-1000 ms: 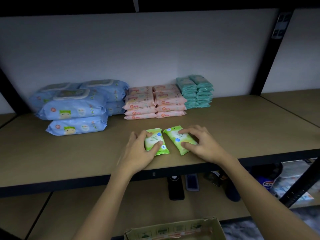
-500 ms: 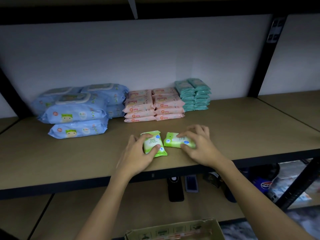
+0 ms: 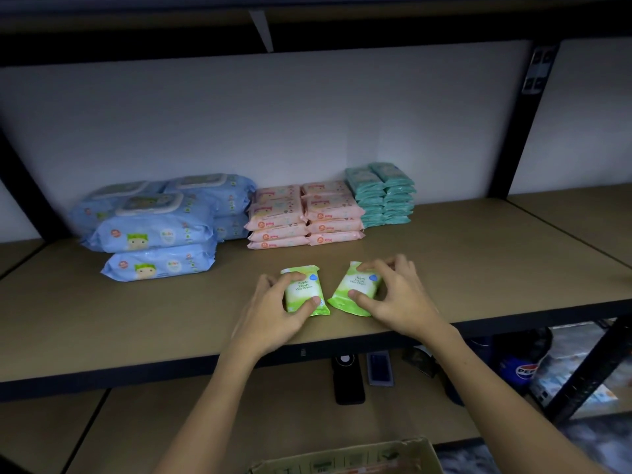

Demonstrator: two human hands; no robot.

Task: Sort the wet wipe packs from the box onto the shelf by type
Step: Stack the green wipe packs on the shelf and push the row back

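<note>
Your left hand (image 3: 273,309) grips the left green apple wipe pack (image 3: 303,291), thumb curled at its near edge and fingers over its far end. Your right hand (image 3: 393,295) pinches the right green apple wipe pack (image 3: 357,289) the same way. Both packs lie flat on the shelf (image 3: 478,268) near its front edge, close together but apart.

The relation that matters is their axes. The left pack's long axis runs almost straight from 6 to 12 o'clock. The right pack is skewed, its far end leaning toward 1 o'clock and its near corner pointing toward the left pack. Each pack sits directly under its own hand, so neither hand needs to cross.

The sorted rows stand at 12 o'clock along the back wall: blue baby wipe packs (image 3: 160,227) at 10 o'clock, pink packs (image 3: 304,213) at 12, teal packs (image 3: 383,196) at 1. To my eye the open shelf lies at 2 o'clock, right of the teal stack, so your right hand is nearer that spot.
</note>
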